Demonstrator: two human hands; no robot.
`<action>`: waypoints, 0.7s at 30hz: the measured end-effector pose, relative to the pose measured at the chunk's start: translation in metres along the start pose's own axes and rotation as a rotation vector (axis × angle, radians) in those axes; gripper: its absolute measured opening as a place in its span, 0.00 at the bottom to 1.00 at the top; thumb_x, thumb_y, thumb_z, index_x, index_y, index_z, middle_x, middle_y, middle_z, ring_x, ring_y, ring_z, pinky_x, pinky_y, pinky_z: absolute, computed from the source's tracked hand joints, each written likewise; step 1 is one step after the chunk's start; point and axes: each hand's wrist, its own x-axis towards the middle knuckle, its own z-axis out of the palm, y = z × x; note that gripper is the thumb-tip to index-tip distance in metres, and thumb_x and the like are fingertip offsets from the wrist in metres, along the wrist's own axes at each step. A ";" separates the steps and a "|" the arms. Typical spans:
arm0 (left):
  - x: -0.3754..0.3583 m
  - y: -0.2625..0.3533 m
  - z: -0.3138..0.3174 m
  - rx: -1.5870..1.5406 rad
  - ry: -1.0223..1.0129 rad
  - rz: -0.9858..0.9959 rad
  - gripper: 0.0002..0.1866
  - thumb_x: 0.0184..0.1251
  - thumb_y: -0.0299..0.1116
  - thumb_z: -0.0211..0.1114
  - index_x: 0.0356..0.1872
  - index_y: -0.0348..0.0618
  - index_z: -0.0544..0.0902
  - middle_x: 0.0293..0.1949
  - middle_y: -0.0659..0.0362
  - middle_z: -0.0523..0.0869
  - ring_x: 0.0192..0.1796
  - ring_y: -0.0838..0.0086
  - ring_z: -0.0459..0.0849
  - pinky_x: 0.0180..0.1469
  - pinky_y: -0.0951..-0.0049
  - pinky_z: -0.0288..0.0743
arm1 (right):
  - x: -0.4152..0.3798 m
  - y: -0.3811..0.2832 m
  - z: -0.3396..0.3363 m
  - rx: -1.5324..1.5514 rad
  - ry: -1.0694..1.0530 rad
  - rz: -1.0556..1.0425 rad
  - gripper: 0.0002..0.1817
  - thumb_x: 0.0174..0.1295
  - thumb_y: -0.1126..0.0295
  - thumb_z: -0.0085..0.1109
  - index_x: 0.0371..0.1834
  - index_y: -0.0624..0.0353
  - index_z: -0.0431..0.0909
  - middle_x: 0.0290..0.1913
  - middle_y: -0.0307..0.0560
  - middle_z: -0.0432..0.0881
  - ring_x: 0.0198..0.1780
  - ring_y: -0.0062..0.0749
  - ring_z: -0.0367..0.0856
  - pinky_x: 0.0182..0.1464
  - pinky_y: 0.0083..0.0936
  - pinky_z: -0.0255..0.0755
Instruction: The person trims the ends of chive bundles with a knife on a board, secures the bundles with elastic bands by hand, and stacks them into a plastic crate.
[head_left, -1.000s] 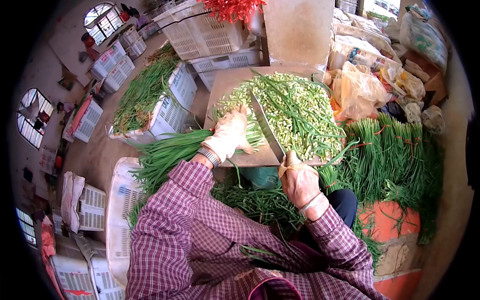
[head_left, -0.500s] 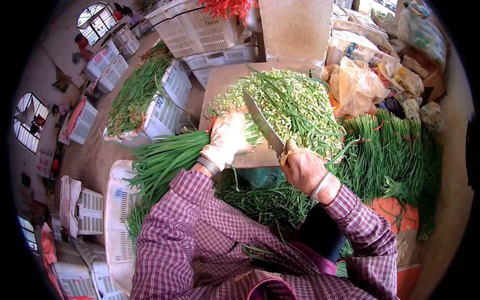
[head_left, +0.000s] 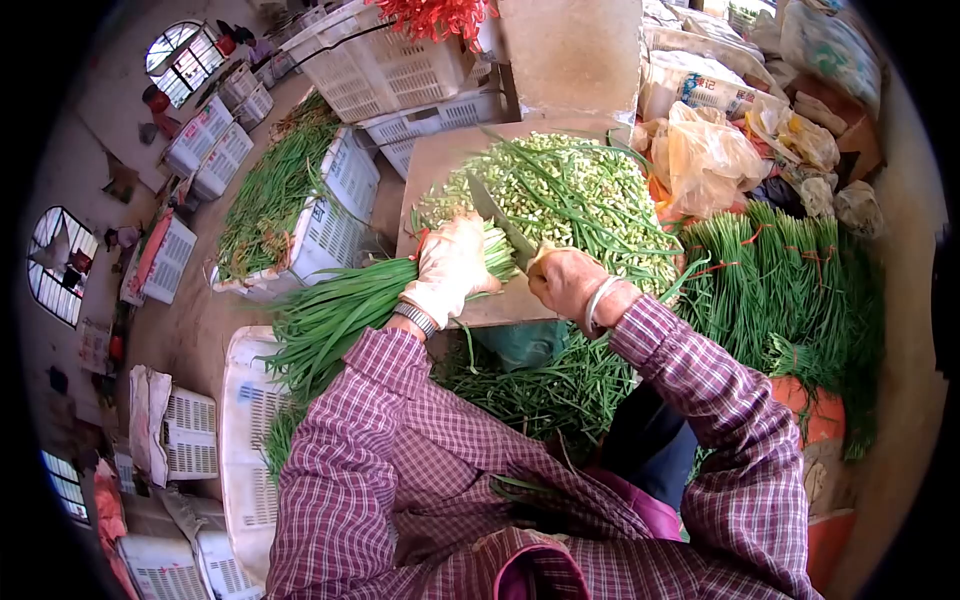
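Note:
My left hand, in a pale glove, presses a bunch of long green stalks down on a wooden cutting board. My right hand grips the handle of a cleaver, whose blade sits right beside the left fingers at the stalk ends. A heap of short cut green pieces covers the board beyond the blade.
Tied green bundles lie to the right, loose stalks below the board. White plastic crates stand behind and left, one topped with greens. Plastic bags sit at back right. People work at far left.
My right hand has moved up and left with the cleaver, closer to the left hand. The left hand stays on the bunch.

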 end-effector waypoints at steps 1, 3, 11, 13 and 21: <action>0.000 -0.002 -0.001 0.010 -0.004 -0.003 0.42 0.32 0.49 0.84 0.52 0.39 0.78 0.48 0.48 0.85 0.52 0.57 0.86 0.54 0.59 0.81 | -0.011 -0.006 -0.011 0.015 -0.045 -0.024 0.10 0.61 0.68 0.56 0.31 0.64 0.81 0.28 0.61 0.80 0.33 0.55 0.82 0.39 0.44 0.77; -0.002 -0.001 0.003 -0.006 0.051 0.031 0.43 0.34 0.49 0.84 0.54 0.38 0.77 0.49 0.48 0.85 0.52 0.57 0.86 0.53 0.59 0.81 | -0.031 -0.009 -0.023 0.043 -0.125 0.043 0.12 0.63 0.66 0.54 0.30 0.65 0.81 0.26 0.61 0.81 0.32 0.56 0.82 0.39 0.44 0.77; 0.002 -0.002 0.007 -0.001 0.048 0.002 0.42 0.33 0.50 0.82 0.54 0.41 0.77 0.46 0.49 0.84 0.49 0.54 0.87 0.51 0.57 0.82 | 0.037 -0.006 0.050 -0.111 0.062 0.287 0.17 0.66 0.65 0.53 0.46 0.73 0.76 0.36 0.67 0.85 0.40 0.60 0.85 0.44 0.47 0.79; 0.004 -0.004 0.008 -0.002 0.144 0.018 0.41 0.32 0.49 0.82 0.51 0.42 0.79 0.44 0.49 0.85 0.48 0.53 0.87 0.52 0.56 0.81 | 0.036 -0.005 0.047 -0.108 0.040 0.271 0.18 0.66 0.66 0.53 0.48 0.74 0.74 0.36 0.67 0.85 0.40 0.60 0.86 0.44 0.47 0.80; 0.000 0.001 0.003 -0.020 0.036 -0.021 0.42 0.35 0.48 0.82 0.55 0.41 0.75 0.48 0.47 0.85 0.49 0.51 0.87 0.52 0.56 0.82 | -0.038 -0.005 0.012 -0.339 0.027 0.186 0.10 0.65 0.70 0.54 0.44 0.64 0.73 0.31 0.59 0.86 0.35 0.51 0.89 0.37 0.44 0.81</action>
